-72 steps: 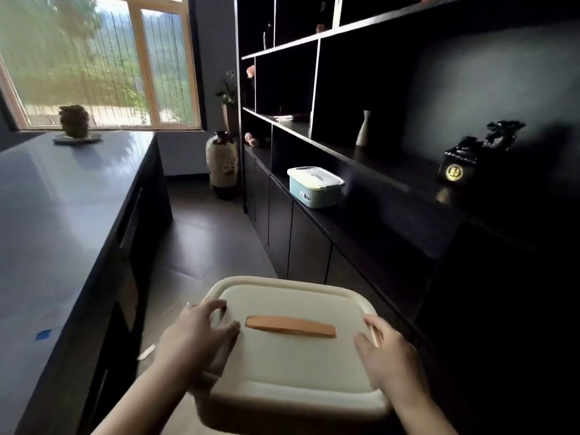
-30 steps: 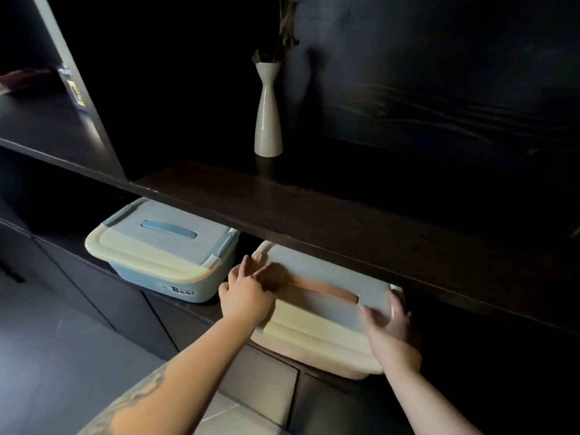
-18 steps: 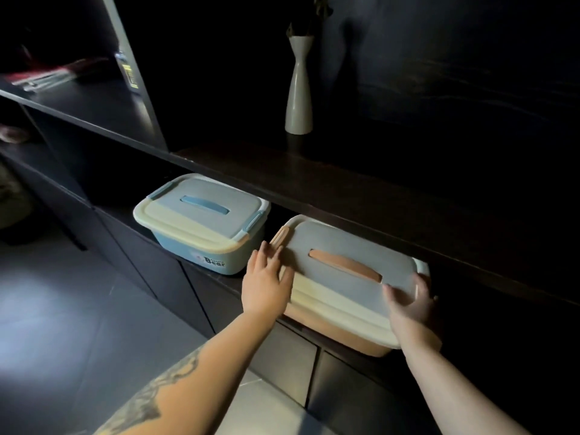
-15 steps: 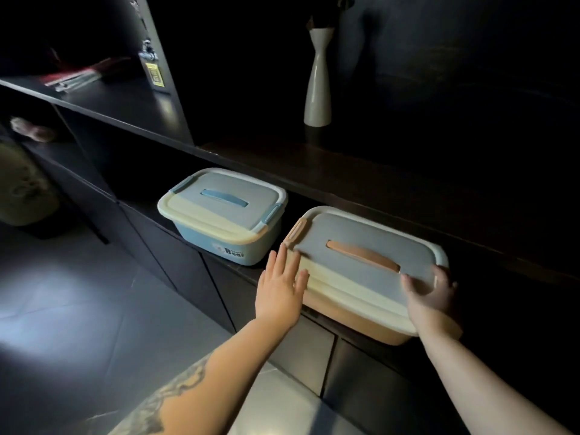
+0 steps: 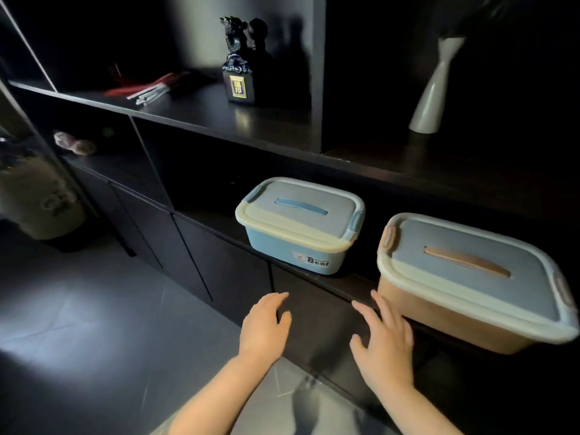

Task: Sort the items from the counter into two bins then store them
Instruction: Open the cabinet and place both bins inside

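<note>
Two lidded bins stand side by side on the dark lower shelf (image 5: 219, 221). The blue bin (image 5: 298, 227) with a blue handle and a "Bear" label is on the left. The larger peach bin (image 5: 470, 284) with a peach handle is on the right. My left hand (image 5: 265, 328) hovers in front of the cabinet doors below the blue bin, fingers relaxed, holding nothing. My right hand (image 5: 381, 340) is spread just left of the peach bin's front corner, close to it; whether it touches is unclear.
On the upper shelf (image 5: 276, 124) stand a dark figurine (image 5: 240, 67), red and white flat items (image 5: 147, 87) and a white vase (image 5: 434, 98). A large ceramic jar (image 5: 40, 199) stands on the grey floor at the left. Black cabinet doors (image 5: 219, 271) run below the shelf.
Both hands have let go of the peach bin and drawn back toward me. The bin now rests on the shelf beside the blue one. My view has swung left.
</note>
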A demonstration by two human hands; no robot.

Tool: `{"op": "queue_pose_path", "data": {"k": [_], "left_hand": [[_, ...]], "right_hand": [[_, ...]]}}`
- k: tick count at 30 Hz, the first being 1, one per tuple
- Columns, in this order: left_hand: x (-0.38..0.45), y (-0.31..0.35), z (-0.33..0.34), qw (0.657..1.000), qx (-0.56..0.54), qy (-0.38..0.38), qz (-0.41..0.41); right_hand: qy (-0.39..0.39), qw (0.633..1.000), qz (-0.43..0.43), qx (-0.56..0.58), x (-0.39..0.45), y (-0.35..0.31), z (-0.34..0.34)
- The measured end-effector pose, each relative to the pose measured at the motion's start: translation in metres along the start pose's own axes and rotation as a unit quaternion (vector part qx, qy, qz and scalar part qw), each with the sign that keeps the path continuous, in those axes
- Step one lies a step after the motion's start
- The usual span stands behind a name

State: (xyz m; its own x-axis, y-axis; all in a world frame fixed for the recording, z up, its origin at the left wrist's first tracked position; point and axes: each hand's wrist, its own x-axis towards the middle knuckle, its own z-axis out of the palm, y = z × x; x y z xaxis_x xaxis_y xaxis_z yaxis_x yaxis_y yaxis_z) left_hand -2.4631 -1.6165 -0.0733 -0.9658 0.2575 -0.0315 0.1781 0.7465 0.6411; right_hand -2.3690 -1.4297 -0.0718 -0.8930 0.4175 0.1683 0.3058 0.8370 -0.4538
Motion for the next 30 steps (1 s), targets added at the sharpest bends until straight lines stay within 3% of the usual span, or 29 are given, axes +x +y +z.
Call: {"op": "queue_pose_path", "data": {"k": [8,22,30], "left_hand": [[0.05,-0.084,-0.056,0.996,0.08,-0.027,0.034],[0.132,-0.143,-0.042,0.982,0.131,-0.126,0.045],[0.147,-0.181,-0.036,0.974,0.096,-0.189,0.075]], "right_hand": [[-0.114,0.993,0.023,0.018,0.019,-0.108,0.072],[-0.262,0.962,0.022,-0.07,0.116,-0.135,0.182],[-0.211,0.964,0.078,-0.144,0.121,-0.146,0.214]]}}
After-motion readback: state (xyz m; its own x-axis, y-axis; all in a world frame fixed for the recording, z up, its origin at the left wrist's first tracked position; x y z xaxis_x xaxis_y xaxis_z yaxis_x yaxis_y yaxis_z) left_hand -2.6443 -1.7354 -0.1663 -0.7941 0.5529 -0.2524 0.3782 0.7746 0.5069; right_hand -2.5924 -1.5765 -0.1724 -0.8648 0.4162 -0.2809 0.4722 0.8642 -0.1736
